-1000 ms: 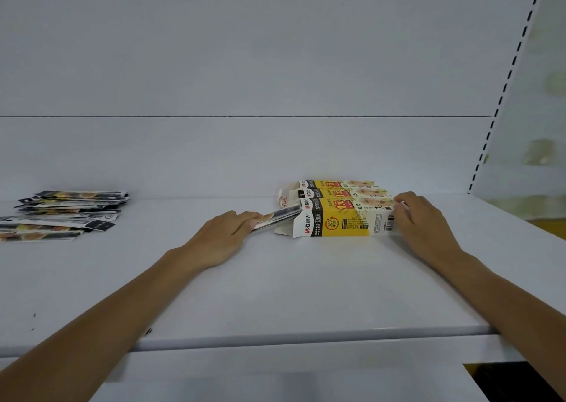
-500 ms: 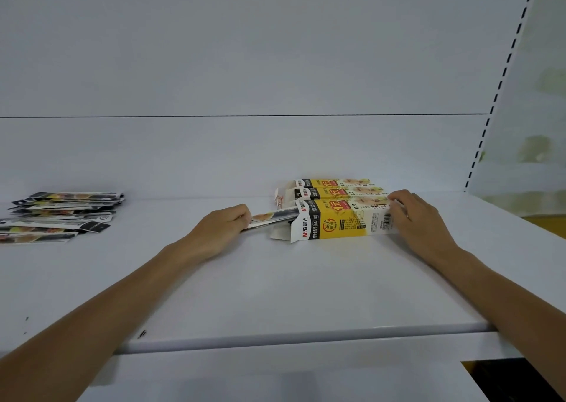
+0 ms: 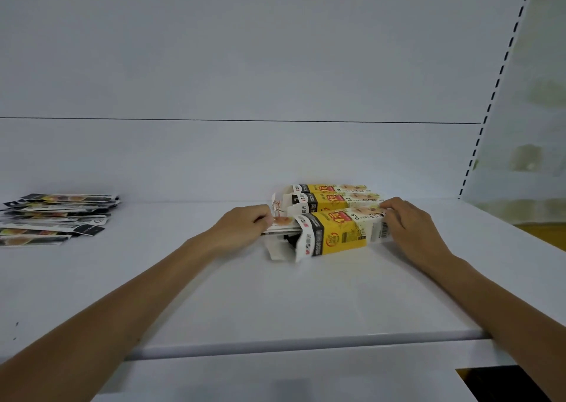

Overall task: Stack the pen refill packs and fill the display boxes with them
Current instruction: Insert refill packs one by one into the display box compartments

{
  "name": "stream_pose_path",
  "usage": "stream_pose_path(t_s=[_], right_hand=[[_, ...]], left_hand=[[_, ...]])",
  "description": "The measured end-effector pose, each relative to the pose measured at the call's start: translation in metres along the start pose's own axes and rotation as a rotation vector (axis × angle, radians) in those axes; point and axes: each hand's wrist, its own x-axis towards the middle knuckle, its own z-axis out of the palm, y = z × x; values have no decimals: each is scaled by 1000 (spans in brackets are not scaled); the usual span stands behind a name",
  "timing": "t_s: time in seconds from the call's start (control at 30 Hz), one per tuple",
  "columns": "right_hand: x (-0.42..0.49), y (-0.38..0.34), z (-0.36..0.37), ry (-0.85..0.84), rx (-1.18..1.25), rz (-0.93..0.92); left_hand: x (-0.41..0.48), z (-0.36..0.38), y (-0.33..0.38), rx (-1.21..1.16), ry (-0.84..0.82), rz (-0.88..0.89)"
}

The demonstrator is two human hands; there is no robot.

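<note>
The nearest display box, yellow with a black-and-white band, lies on its side on the white shelf, right of centre, its left end open with the flaps splayed onto the shelf. A bundle of refill packs sticks out of that open end, partly inside the box. The left hand pinches the bundle's outer end between thumb and curled fingers, just left of the flaps. The right hand grips the box's opposite, barcode end, fingers bent over its top edge. The box thus sits directly between the two hands. Two more display boxes of the same print lie side by side just behind it, touching, towards the back panel. Far to the left, well apart from the hands, a loose pile of refill packs lies fanned out on the shelf. Bare shelf stretches between that pile and the left hand, and from the boxes to the rounded front edge. On the right a slotted upright marks the shelf's side.
</note>
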Motion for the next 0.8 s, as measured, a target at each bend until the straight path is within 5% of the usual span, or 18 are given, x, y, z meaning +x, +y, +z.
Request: stream_pose_path(t_s=[0.23,0.8], right_hand=[[-1,0,6,-5,3,-2],[-7,-10,0,-26,-74,-99]], left_hand=[[6,10,8,20,26,-105],[9,26,25,-52,97,-19]])
